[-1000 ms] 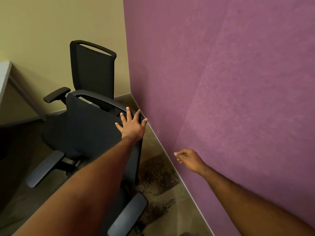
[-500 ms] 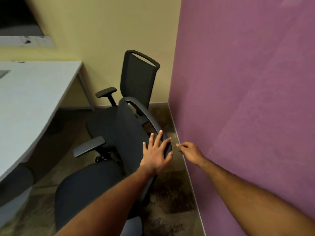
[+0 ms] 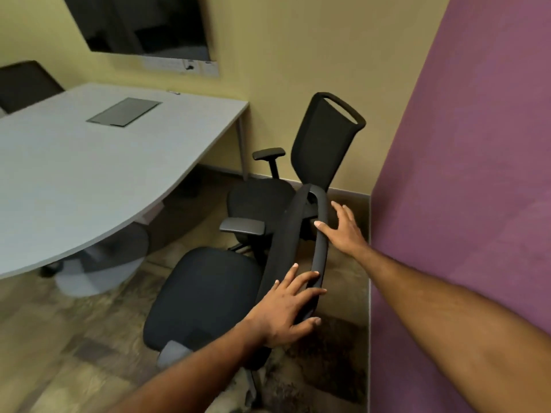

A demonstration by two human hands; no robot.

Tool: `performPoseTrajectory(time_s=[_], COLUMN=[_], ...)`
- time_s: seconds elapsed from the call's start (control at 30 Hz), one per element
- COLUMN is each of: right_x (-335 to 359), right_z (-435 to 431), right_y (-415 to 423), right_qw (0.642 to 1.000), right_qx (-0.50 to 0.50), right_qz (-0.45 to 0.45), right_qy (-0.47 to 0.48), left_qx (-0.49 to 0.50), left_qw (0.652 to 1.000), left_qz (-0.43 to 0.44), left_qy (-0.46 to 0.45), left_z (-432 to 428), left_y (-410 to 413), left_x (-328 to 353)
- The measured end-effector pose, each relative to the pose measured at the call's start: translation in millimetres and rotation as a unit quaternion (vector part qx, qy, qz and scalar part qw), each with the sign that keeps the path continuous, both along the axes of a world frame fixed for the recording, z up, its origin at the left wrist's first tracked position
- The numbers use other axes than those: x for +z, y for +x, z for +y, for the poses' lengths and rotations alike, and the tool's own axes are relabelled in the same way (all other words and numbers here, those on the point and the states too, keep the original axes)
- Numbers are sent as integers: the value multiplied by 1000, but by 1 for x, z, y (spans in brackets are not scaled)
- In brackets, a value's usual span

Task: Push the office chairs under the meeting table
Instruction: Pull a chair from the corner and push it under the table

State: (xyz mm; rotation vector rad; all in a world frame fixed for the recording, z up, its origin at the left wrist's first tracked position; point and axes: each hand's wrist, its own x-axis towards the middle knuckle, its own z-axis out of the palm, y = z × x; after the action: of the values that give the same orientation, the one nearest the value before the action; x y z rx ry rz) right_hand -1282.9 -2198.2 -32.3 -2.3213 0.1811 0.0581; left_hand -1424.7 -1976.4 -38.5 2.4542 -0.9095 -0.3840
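Pictured beside the meeting table (image 3: 98,162): near office chair (image 3: 205,293), seat outside the table's curved edge, with left hand (image 3: 286,308) spread flat on its backrest and right hand (image 3: 343,231) open against the top rail; second chair (image 3: 322,144) behind.

Near chair (image 3: 208,296) at lower centre of frame, seat facing the grey table (image 3: 89,162) at left. My left hand (image 3: 286,311) lies flat, fingers spread, on its backrest rim. Right hand (image 3: 346,231), open, touches the rim higher up. 2nd chair (image 3: 322,144) behind, in the corner by the purple wall (image 3: 462,189).
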Motion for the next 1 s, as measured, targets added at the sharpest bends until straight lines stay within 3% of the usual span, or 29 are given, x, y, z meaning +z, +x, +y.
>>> performPoseTrajectory(time_s=[0.13,0.3,0.6,0.83,1.0], right_x=[3,3,3,5,3], right_z=[6,14,26,52,72], right_y=[3,1,-42,-88,-125], right_qw=[966,917,917,926,936], right_qx=[178,260,257,240,209], right_qz=[-50,-33,-33,27,-23], right_qy=[-182,-299,-304,-289,-284], left_qx=[65,112,81,176,230], left_qw=[998,992,995,976,961], left_qz=[13,12,2,-54,-109], left_qy=[24,55,65,114,109], left_z=[-9,-9,25,50,93], left_y=[-18,-34,-58,-106,-134], left_x=[9,8,0,3,8])
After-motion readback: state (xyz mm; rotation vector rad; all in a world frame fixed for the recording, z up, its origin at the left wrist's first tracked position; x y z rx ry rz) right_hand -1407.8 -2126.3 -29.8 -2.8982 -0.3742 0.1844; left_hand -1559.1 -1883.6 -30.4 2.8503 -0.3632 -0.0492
